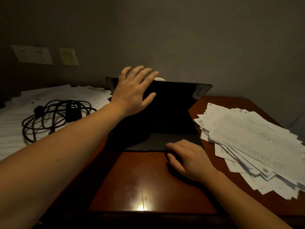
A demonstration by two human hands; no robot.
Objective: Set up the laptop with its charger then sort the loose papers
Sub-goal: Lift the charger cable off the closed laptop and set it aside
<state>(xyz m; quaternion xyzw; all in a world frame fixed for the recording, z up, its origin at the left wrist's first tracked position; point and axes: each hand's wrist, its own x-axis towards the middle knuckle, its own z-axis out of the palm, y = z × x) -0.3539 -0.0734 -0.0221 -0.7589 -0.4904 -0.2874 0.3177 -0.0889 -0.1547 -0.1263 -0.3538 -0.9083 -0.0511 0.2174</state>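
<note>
The laptop point(173, 103) is sitting open in the middle of the tabletop point(140, 176). The left hand point(133, 93) is touching the screen's top, open with fingers spread. The right hand point(188, 159) is resting on the near edge with bent fingers; I cannot tell if it is gripping. The charger point(56, 116) is lying on the left papers point(13, 129).

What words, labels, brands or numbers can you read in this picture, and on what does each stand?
No text can be read.
right papers: printed lines, too blurred to read.
left papers: print too blurred to read.
white wall plate: dark marks, too dim to read.
yellowish wall plate: faint marks, too dim to read.
laptop: no label shows.
charger: no label shows.
</note>
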